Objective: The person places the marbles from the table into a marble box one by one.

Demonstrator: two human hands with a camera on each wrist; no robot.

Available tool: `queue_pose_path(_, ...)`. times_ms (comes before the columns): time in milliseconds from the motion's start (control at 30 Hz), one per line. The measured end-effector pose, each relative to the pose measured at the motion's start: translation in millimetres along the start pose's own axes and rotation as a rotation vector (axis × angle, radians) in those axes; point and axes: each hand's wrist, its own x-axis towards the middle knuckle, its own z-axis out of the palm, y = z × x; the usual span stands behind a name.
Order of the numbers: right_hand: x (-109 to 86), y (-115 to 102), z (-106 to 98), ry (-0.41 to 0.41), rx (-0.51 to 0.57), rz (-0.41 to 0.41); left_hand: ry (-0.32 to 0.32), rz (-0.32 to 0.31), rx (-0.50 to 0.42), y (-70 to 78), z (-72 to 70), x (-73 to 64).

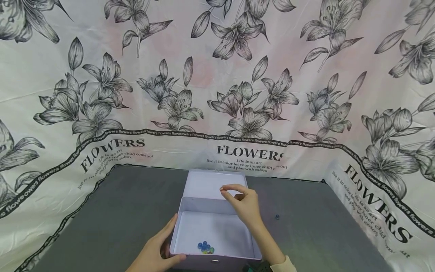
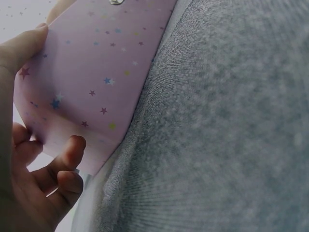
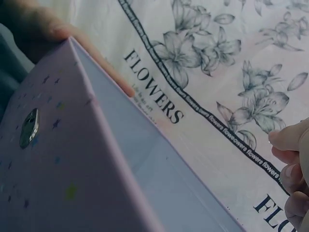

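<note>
An open pale lilac box (image 1: 224,228) stands on the dark grey surface, its lid (image 1: 207,185) folded back behind it. My left hand (image 1: 154,245) grips the near left corner, with the thumb on the front wall and fingers along the left side. Several blue marbles (image 1: 204,245) lie clustered at the near side inside, with yellow-green ones among them. Above the box, my right hand (image 1: 244,204) pinches a small orange-red marble (image 1: 221,189) between thumb and index finger. In the right wrist view, those fingertips are at the right edge and the marble hardly shows.
A single dark marble (image 1: 277,217) sits on the grey tabletop (image 1: 306,226) to the right of the box. A white cloth (image 1: 183,151) with printed flowers and lettering hangs behind and around the table. The box front has stars and a metal clasp (image 3: 30,128).
</note>
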Motion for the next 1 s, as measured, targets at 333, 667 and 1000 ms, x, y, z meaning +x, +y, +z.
queue_pose_path(333,-3.0,7,5,-0.07,-0.07,0.093,0.009,0.003,0.0,1.4,1.6,0.1)
queue_pose_path(667,-8.8,15,13,-0.254,-0.276,0.111,0.014,-0.007,0.036,1.6,-0.6,-2.1)
queue_pose_path(1000,-11.6,23,13,-0.389,-0.4,0.084,0.013,-0.002,0.021,2.4,-0.7,-1.0)
